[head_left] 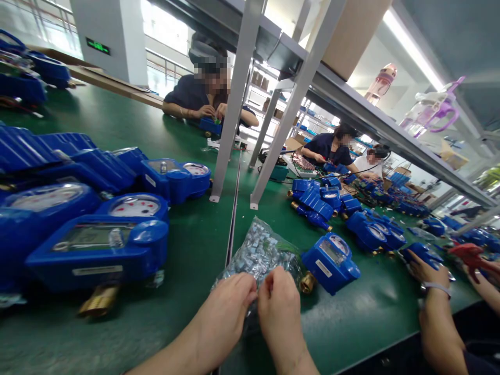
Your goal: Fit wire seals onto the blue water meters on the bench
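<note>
A clear plastic bag [260, 242] full of small light-blue and grey pieces lies on the green table. My left hand [236, 297] and my right hand [278, 297] are close together at the bag's near side, both with fingers pinched. Whatever they hold is hidden by the fingers. Plastic film shows just below and between them. Right of the bag sits a blue water meter [330, 263] with a dial, a small window, a white label and a brass fitting [308, 282] pointing toward my right hand.
Several blue water meters [97, 250] crowd the left side; more [367, 229] lie to the right. Metal shelf legs [236, 104] stand behind the bag. At right, a co-worker's hand [429, 273] rests on a meter, near red-handled pliers [471, 255]. Other people sit farther back.
</note>
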`<control>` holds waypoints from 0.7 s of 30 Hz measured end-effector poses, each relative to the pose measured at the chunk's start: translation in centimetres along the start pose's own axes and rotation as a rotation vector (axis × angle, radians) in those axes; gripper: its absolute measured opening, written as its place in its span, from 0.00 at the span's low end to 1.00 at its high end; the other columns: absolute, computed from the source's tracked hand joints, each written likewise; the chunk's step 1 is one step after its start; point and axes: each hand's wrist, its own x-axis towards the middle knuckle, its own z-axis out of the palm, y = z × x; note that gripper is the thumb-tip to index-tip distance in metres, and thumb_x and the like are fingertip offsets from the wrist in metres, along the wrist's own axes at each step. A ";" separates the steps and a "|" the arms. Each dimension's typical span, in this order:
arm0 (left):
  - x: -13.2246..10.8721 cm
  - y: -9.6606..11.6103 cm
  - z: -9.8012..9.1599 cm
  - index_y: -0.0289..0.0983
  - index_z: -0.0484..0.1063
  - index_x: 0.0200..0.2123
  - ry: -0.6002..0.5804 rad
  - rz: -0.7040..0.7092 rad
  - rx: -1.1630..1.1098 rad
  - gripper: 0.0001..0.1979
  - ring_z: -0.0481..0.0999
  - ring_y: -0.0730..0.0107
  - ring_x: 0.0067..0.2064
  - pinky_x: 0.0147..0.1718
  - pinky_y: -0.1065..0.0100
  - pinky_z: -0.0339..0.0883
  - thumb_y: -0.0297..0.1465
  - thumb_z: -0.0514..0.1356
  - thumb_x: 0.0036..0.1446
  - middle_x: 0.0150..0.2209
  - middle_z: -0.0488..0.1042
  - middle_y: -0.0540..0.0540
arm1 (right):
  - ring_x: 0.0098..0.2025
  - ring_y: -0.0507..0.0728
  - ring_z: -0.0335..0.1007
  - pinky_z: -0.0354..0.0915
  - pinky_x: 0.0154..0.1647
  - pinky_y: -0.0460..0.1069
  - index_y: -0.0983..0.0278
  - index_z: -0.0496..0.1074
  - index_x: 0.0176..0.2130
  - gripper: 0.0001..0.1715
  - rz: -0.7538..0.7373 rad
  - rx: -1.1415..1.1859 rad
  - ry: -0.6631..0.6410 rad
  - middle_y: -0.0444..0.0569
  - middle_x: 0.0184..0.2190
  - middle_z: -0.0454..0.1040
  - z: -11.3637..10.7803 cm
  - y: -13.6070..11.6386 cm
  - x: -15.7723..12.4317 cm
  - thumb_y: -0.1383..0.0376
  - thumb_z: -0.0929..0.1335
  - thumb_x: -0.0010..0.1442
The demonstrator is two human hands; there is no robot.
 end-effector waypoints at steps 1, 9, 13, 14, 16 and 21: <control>-0.1 0.1 0.0 0.38 0.64 0.30 -0.003 0.012 0.003 0.12 0.69 0.62 0.37 0.37 0.63 0.61 0.29 0.43 0.61 0.33 0.70 0.45 | 0.29 0.55 0.59 0.53 0.30 0.49 0.61 0.59 0.26 0.09 0.031 0.026 0.010 0.44 0.24 0.63 0.1 0.2 0.3 0.74 0.60 0.55; -0.2 0.6 -0.9 0.39 0.64 0.30 0.069 0.023 -0.084 0.11 0.69 0.65 0.36 0.36 0.66 0.62 0.31 0.45 0.61 0.32 0.70 0.47 | 0.27 0.53 0.62 0.58 0.30 0.46 0.63 0.63 0.36 0.04 0.181 0.245 -0.008 0.42 0.24 0.65 -2.3 1.9 1.6 0.67 0.59 0.60; 0.1 0.4 -1.2 0.38 0.66 0.32 0.021 -0.067 -0.077 0.09 0.69 0.64 0.37 0.38 0.64 0.62 0.32 0.48 0.60 0.33 0.70 0.48 | 0.32 0.52 0.66 0.62 0.34 0.46 0.62 0.63 0.47 0.14 0.244 0.542 -0.217 0.43 0.30 0.67 -3.5 2.1 0.0 0.60 0.58 0.63; 0.1 0.4 -1.1 0.38 0.67 0.33 -0.003 -0.067 -0.074 0.08 0.69 0.63 0.38 0.38 0.64 0.62 0.32 0.49 0.60 0.34 0.70 0.48 | 0.34 0.52 0.66 0.62 0.36 0.46 0.62 0.63 0.47 0.15 0.254 0.566 -0.259 0.44 0.32 0.68 -3.7 2.1 -0.5 0.59 0.57 0.64; 0.1 0.5 -0.9 0.38 0.68 0.34 -0.037 -0.035 -0.057 0.07 0.68 0.63 0.40 0.40 0.63 0.61 0.31 0.51 0.59 0.35 0.70 0.47 | 0.35 0.52 0.65 0.62 0.38 0.47 0.61 0.64 0.47 0.16 0.267 0.570 -0.329 0.44 0.33 0.67 -3.8 2.0 -1.3 0.56 0.59 0.63; -0.3 0.9 -0.4 0.37 0.69 0.32 0.019 0.051 -0.021 0.09 0.67 0.65 0.39 0.39 0.64 0.60 0.25 0.50 0.58 0.35 0.69 0.47 | 0.29 0.52 0.62 0.58 0.31 0.46 0.59 0.68 0.45 0.15 0.287 0.447 -0.460 0.40 0.24 0.63 -3.7 1.6 -1.8 0.59 0.65 0.58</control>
